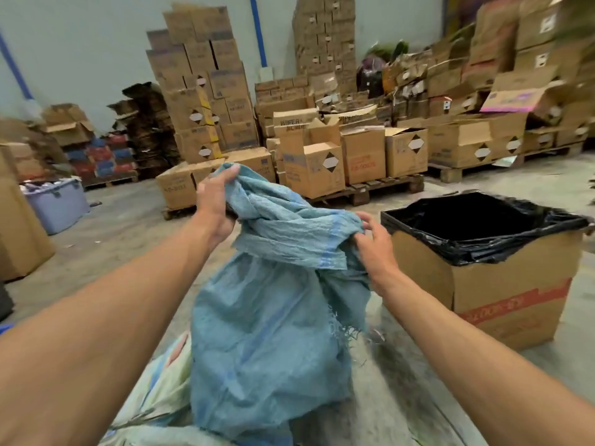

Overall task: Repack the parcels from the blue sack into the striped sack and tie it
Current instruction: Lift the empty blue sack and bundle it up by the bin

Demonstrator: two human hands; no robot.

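- The blue sack (pixel 273 317) hangs up in front of the person, stretched between both hands with its bunched top edge at the height of the hands.
- The left hand (pixel 214 201) grips the sack's top at the upper left, fingers curled over a wad of cloth and thumb tucked in.
- The right hand (pixel 375 243) pinches the crumpled cloth at the right side, slightly lower, with fingers bent into the folds.
- The sack's body drops between the two forearms, and its bottom end rests on the striped sack (pixel 161 391) at the lower left.
- The striped sack lies low by the left forearm, pale with green, blue and pink bands; only part of it shows.
- Underfoot is a grey concrete floor (pixel 402 397), dusty and scuffed.
- Just right of the right hand stands an open cardboard box (pixel 502 297) lined with a black plastic bag (pixel 483 220), red tape across its front.
- Behind, stacked cardboard cartons (pixel 206 91) sit on wooden pallets (pixel 370 188) against a pale wall (pixel 80 49).
- A lilac plastic tub (pixel 58 204) sits on the floor at the far left.
- The blue sack is woven, thin and heavily creased, faded teal with a darker blue stripe down it.
- Its right edge is frayed, with loose threads dangling.
- It hangs limp and flat; whether anything is inside cannot be told.
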